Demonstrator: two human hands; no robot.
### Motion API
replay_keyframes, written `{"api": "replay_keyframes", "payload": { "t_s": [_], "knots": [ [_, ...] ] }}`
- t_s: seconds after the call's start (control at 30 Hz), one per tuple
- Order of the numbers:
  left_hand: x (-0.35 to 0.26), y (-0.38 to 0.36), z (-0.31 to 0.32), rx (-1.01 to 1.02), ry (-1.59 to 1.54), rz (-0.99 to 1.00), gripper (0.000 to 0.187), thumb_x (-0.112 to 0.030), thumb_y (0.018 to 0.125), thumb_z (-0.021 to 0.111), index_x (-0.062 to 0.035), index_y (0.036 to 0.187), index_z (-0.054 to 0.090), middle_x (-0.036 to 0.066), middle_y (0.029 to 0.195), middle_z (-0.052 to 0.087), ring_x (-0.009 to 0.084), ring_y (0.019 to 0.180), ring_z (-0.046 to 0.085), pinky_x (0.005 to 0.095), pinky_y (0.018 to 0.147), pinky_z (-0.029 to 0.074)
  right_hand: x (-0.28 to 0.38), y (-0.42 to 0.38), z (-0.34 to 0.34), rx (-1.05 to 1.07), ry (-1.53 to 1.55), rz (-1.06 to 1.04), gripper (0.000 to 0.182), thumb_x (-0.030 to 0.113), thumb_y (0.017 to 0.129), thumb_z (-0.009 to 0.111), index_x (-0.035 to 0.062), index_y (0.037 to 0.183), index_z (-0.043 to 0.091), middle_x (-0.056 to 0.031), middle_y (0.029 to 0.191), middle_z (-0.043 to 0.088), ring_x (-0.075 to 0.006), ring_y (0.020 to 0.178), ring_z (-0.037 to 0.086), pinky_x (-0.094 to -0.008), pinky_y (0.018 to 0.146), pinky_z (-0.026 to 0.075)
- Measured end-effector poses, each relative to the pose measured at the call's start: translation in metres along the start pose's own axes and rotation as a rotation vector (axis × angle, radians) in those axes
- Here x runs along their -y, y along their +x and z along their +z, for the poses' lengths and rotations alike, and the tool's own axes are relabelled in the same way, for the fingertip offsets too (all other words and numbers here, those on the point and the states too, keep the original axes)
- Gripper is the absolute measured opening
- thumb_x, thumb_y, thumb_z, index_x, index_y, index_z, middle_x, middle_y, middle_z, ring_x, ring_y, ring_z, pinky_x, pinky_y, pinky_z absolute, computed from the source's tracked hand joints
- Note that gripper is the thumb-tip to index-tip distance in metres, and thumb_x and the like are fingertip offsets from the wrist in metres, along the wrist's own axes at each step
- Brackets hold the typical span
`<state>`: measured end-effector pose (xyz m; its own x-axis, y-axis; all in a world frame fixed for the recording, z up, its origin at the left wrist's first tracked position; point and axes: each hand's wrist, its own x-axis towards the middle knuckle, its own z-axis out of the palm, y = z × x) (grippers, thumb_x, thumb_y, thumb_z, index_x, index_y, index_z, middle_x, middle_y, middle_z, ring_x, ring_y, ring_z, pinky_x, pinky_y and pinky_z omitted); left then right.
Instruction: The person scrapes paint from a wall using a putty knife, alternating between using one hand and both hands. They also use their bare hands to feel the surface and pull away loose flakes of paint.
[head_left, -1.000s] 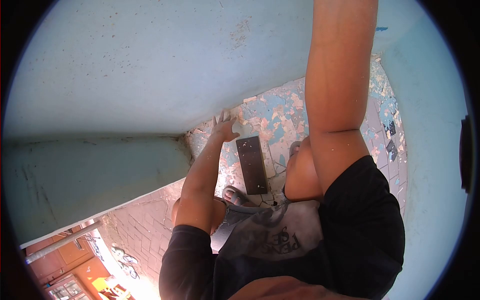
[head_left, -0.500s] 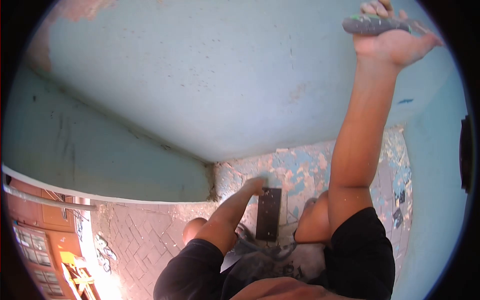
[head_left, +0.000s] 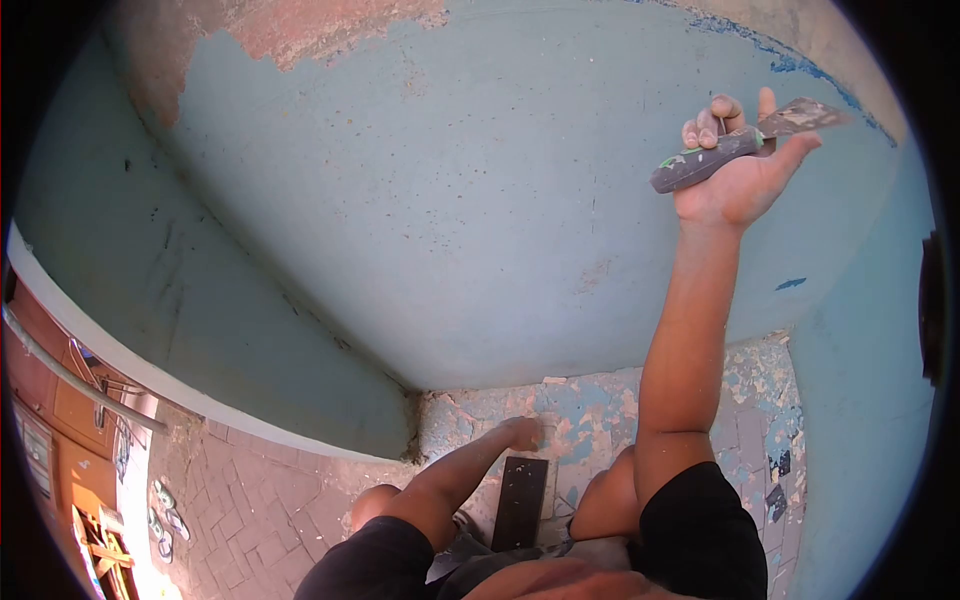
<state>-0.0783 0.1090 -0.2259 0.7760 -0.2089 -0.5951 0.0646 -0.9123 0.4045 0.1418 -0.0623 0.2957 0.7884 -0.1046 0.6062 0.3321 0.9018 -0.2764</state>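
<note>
My right hand (head_left: 735,165) is raised in front of the light blue wall (head_left: 480,220), palm turned toward me. Its fingers are wrapped around the grey-and-green handle of a putty knife (head_left: 705,163). The worn, paint-spotted blade points right, close to the wall near a strip of darker blue paint; whether it touches cannot be made out. My left hand (head_left: 522,433) hangs low over the paint-flecked floor, above a dark rectangular board (head_left: 522,505). Its fingers are too indistinct to read.
Bare plaster (head_left: 310,40) shows along the top of the wall. A low blue side wall (head_left: 250,320) runs along the left. Paint flakes (head_left: 590,400) litter the floor at the wall's foot. Slippers (head_left: 165,520) lie on the paving, near a wooden item (head_left: 105,555).
The view has tilted upward, showing more of the upper wall. My right hand with the putty knife appears lower and further left, its blade now clearly visible. My left hand stays low.
</note>
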Motion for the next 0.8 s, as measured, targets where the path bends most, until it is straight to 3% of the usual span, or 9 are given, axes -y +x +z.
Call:
{"api": "replay_keyframes", "payload": {
  "t_s": [0.07,0.1,0.17,0.2,0.27,0.5,0.6,0.73,0.8],
  "knots": [
    [-0.016,-0.003,-0.022,-0.127,-0.075,-0.028,0.044,-0.04,0.083,0.08,-0.01,0.114,0.075,0.015,0.111,0.075,0.0337,0.108,0.07,0.0464,0.095,0.055,0.0,-0.002,0.01,-0.055,-0.179,0.037,0.08,0.073,0.101,0.046,0.0061,0.144,0.037,-0.0095,0.084,0.062,-0.0152,0.058,0.05,-0.0325,0.055,0.045],
    [-0.019,-0.002,-0.032,-0.133,-0.057,-0.019,0.044,-0.04,0.083,0.08,-0.01,0.114,0.075,0.015,0.111,0.075,0.0337,0.108,0.07,0.0464,0.095,0.055,-0.002,-0.003,0.014,-0.053,-0.177,0.016,0.08,0.073,0.101,0.046,0.0061,0.144,0.037,-0.0095,0.084,0.062,-0.0152,0.058,0.05,-0.0325,0.055,0.045],
    [-0.025,-0.006,-0.049,-0.24,-0.205,0.008,0.044,-0.039,0.083,0.079,-0.011,0.116,0.074,0.016,0.114,0.074,0.0356,0.109,0.069,0.0459,0.095,0.054,-0.009,-0.006,0.018,-0.093,-0.265,-0.007,0.048,0.051,0.105,0.06,0.0058,0.116,0.05,-0.005,0.08,0.057,-0.0145,0.061,0.051,-0.0323,0.057,0.046],
    [-0.028,-0.008,-0.058,-0.237,-0.186,0.016,0.044,-0.039,0.083,0.079,-0.011,0.116,0.074,0.016,0.114,0.074,0.0356,0.109,0.069,0.0459,0.095,0.054,-0.011,-0.007,0.02,-0.1,-0.265,-0.027,0.048,0.051,0.105,0.06,0.0058,0.116,0.05,-0.005,0.08,0.057,-0.0145,0.061,0.051,-0.0323,0.057,0.046],
    [-0.033,-0.013,-0.075,-0.36,-0.234,0.014,0.047,-0.038,0.085,0.078,-0.0098,0.122,0.07,0.018,0.115,0.073,0.0359,0.109,0.069,0.0461,0.095,0.054,-0.017,-0.01,0.022,-0.151,-0.237,-0.024,0.038,0.038,0.103,0.068,0.0061,0.108,0.048,-0.0063,0.081,0.058,-0.0146,0.06,0.054,-0.0318,0.056,0.048],
    [-0.057,-0.046,-0.126,-0.603,-0.267,0.088,0.044,-0.03,0.09,0.077,-0.0028,0.123,0.068,0.018,0.12,0.071,0.0332,0.11,0.07,0.0427,0.096,0.055,-0.037,-0.014,0.014,-0.18,-0.208,-0.066,0.027,0.025,0.105,0.064,0.0047,0.113,0.047,-0.0098,0.088,0.059,-0.015,0.06,0.054,-0.0317,0.053,0.05],
    [-0.076,-0.082,-0.146,-0.697,-0.281,0.058,0.04,-0.029,0.092,0.076,-0.0033,0.121,0.069,0.019,0.118,0.072,0.0336,0.109,0.07,0.0431,0.096,0.055,-0.043,-0.019,0.013,-0.205,-0.065,-0.178,0.028,0.008,0.102,0.057,0.0017,0.124,0.042,-0.0118,0.1,0.061,-0.0126,0.081,0.058,-0.0269,0.046,0.05],
    [-0.096,-0.136,-0.19,-0.873,-0.229,0.031,0.027,-0.024,0.093,0.072,-0.007,0.114,0.071,0.016,0.113,0.073,0.0364,0.105,0.07,0.0442,0.093,0.055,-0.051,-0.029,0.011,-0.309,-0.009,-0.172,0.038,0.007,0.095,0.053,0.0013,0.133,0.046,-0.0126,0.1,0.06,-0.0127,0.078,0.056,-0.0259,0.047,0.049],
    [-0.107,-0.165,-0.222,-0.979,-0.129,-0.009,0.022,-0.02,0.093,0.073,-0.0057,0.11,0.073,0.015,0.109,0.074,0.0359,0.102,0.071,0.0431,0.091,0.056,-0.051,-0.035,0.014,-0.316,0.006,-0.152,0.031,0.008,0.096,0.054,0.0039,0.126,0.049,-0.0117,0.094,0.06,-0.014,0.069,0.054,-0.0284,0.05,0.048]
  ]
}}
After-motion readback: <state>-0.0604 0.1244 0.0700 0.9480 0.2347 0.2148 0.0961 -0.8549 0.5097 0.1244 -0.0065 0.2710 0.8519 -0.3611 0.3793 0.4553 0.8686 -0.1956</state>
